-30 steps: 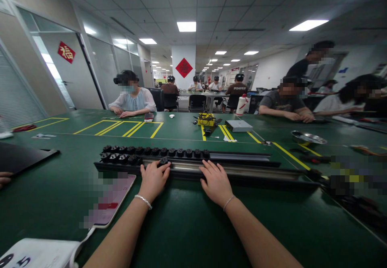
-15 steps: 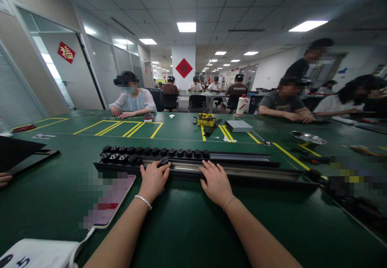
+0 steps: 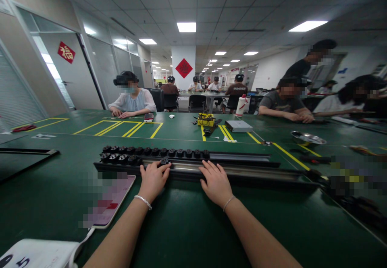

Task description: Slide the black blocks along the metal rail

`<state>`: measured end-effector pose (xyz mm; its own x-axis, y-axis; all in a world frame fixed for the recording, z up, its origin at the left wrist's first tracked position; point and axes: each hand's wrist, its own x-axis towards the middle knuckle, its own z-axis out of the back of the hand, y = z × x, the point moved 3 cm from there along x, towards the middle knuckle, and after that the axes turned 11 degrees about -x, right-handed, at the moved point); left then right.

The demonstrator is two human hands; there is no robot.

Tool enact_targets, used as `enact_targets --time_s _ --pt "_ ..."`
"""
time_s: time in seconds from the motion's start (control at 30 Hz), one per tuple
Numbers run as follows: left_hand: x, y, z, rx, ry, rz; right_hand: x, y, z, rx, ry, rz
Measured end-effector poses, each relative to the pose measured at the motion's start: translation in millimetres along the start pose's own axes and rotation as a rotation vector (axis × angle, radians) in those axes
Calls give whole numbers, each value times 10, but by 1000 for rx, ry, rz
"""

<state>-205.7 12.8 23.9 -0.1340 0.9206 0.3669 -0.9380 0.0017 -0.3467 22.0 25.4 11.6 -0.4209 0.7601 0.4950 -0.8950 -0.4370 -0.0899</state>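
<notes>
My left hand [image 3: 153,180] is at the near edge of a long black rail [image 3: 242,175] with a shiny channel. Its thumb and forefinger are on either side of a small black socket-like module [image 3: 165,161], apparently gripping it. Further right, my right hand [image 3: 216,182] rests its outstretched fingers on the same rail, holding nothing. Several similar black modules [image 3: 122,158] sit at this rail's left end. Directly behind lies a second black rail [image 3: 238,157], with a row of modules [image 3: 171,152] along its left part. The fingers partly cover the near rail.
A phone [image 3: 116,203] lies left of my left forearm, with a white cabled device [image 3: 36,254] nearer me. Beyond the rails are a yellow box [image 3: 206,119], a grey box [image 3: 238,126] and a metal bowl [image 3: 308,138]. Other people sit across the green table.
At the far left, the raised dark panel and another person's hand have gone from view, leaving a flat dark frame. My hands and the modules look unmoved. The standing person has shifted slightly right.
</notes>
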Motion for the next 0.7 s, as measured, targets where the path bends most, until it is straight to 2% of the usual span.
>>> enact_targets --time_s 0.7 --pt "-8 0 -3 12 -11 -20 3 5 14 5 5 10"
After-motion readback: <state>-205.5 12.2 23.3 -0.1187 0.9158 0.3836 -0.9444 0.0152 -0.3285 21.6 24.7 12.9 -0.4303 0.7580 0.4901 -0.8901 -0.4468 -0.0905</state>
